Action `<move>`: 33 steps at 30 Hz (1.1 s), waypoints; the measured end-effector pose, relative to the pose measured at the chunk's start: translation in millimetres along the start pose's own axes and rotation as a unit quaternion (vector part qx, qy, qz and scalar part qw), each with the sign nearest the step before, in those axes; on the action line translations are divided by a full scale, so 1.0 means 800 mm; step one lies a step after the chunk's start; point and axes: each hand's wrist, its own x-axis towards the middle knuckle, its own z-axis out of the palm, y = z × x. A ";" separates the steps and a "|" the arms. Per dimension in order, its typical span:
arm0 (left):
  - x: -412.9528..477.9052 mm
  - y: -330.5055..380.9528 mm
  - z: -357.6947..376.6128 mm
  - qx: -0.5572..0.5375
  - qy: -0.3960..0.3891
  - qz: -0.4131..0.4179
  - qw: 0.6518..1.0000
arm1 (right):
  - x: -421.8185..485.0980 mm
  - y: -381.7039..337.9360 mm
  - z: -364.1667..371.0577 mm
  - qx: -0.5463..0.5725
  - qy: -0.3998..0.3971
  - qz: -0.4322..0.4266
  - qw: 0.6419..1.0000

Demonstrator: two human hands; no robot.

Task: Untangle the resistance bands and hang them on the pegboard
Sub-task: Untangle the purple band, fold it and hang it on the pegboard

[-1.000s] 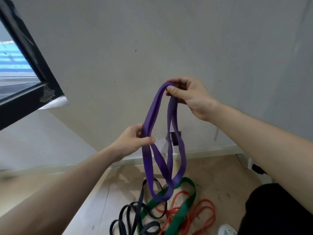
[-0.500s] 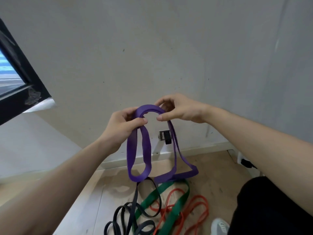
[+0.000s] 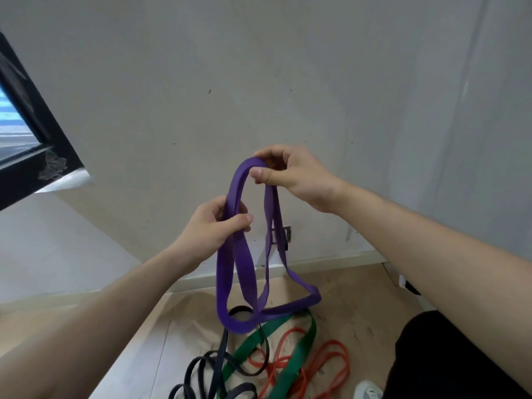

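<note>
Since 0.5 s ago R hand [image 3: 290,180] rose, pinching purple band [image 3: 244,272] top, L hand [image 3: 213,228] gripping one strand lower, loop dangling over floor bands [image 3: 299,347]; best approach prob.: spread hands, rotate till twist drops.

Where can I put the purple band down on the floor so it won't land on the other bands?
There is bare floor between the skirting board and the red band, and more left of the navy band. It is crowded under the purple band, where the navy band, green band and red band lie tangled.
</note>
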 end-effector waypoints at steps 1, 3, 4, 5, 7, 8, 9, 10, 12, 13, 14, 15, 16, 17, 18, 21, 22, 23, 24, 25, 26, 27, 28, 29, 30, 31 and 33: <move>0.000 -0.001 0.000 0.001 -0.010 -0.005 1.000 | 0.002 -0.002 -0.003 0.009 0.017 -0.002 1.000; 0.000 -0.003 -0.001 -0.003 -0.038 -0.014 0.999 | 0.004 -0.004 -0.009 0.031 0.054 -0.002 0.998; 0.001 -0.004 -0.002 -0.007 -0.047 -0.015 0.999 | 0.005 -0.003 -0.012 0.045 0.073 0.000 0.996; 0.001 -0.004 -0.003 -0.011 -0.049 -0.015 0.999 | 0.006 -0.002 -0.015 0.055 0.089 0.005 0.994; 0.003 -0.004 -0.007 -0.024 -0.032 -0.008 0.999 | 0.006 0.005 -0.023 0.062 0.103 0.021 0.993; 0.004 -0.003 -0.009 -0.033 -0.019 -0.004 0.999 | 0.006 0.010 -0.028 0.058 0.100 0.033 0.993; 0.004 -0.002 -0.011 -0.044 -0.004 0.000 0.999 | 0.005 0.014 -0.034 0.048 0.093 0.047 0.993; 0.005 -0.001 -0.014 -0.057 0.012 0.002 0.998 | 0.004 0.019 -0.040 0.033 0.083 0.064 0.994; 0.004 0.002 -0.019 -0.087 0.045 0.009 0.995 | -0.001 0.030 -0.056 -0.002 0.053 0.095 0.994; 0.003 0.004 -0.022 -0.100 0.057 0.015 0.993 | -0.004 0.035 -0.063 -0.020 0.034 0.109 0.993; 0.003 0.006 -0.024 -0.109 0.068 0.021 0.991 | -0.007 0.038 -0.069 -0.040 0.009 0.122 0.992; 0.004 0.007 -0.025 -0.113 0.078 0.026 0.990 | -0.010 0.041 -0.073 -0.061 -0.019 0.135 0.989; 0.004 0.009 -0.026 -0.113 0.087 0.029 0.989 | -0.013 0.041 -0.074 -0.081 -0.049 0.147 0.985; 0.005 0.010 -0.026 -0.114 0.095 0.032 0.988 | -0.015 0.041 -0.073 -0.105 -0.079 0.157 0.979; 0.006 0.012 -0.025 -0.115 0.099 0.037 0.988 | -0.016 0.039 -0.070 -0.137 -0.112 0.163 0.971; 0.005 0.017 -0.019 -0.109 0.104 0.054 0.987 | -0.019 0.033 -0.047 -0.224 -0.202 0.169 0.938; 0.005 0.019 -0.016 -0.105 0.102 0.058 0.987 | -0.019 0.030 -0.038 -0.221 -0.212 0.167 0.937; 0.004 0.021 -0.012 -0.106 0.100 0.062 0.987 | -0.019 0.027 -0.030 -0.201 -0.210 0.158 0.944; 0.004 0.023 -0.009 -0.107 0.096 0.066 0.987 | -0.018 0.024 -0.022 -0.167 -0.198 0.144 0.955; 0.004 0.023 -0.007 -0.103 0.089 0.071 0.988 | -0.016 0.020 -0.016 -0.125 -0.177 0.128 0.968; 0.004 0.023 -0.006 -0.092 0.079 0.076 0.990 | -0.015 0.015 -0.011 -0.083 -0.155 0.111 0.978; 0.004 0.022 -0.005 -0.081 0.068 0.080 0.991 | -0.012 0.012 -0.009 -0.052 -0.137 0.096 0.984; 0.004 0.021 -0.005 -0.077 0.059 0.084 0.992 | -0.011 0.009 -0.009 -0.037 -0.127 0.083 0.988; 0.003 0.019 -0.006 -0.078 0.055 0.085 0.992 | -0.010 0.007 -0.008 -0.038 -0.123 0.072 0.989; 0.003 0.018 -0.008 -0.078 0.050 0.083 0.992 | -0.009 0.006 -0.008 -0.045 -0.119 0.064 0.990; 0.003 0.016 -0.011 -0.078 0.041 0.077 0.993 | -0.009 0.006 -0.008 -0.050 -0.113 0.059 0.991; 0.003 0.011 -0.015 -0.066 0.018 0.057 0.996 | -0.008 0.005 -0.008 -0.041 -0.085 0.051 0.994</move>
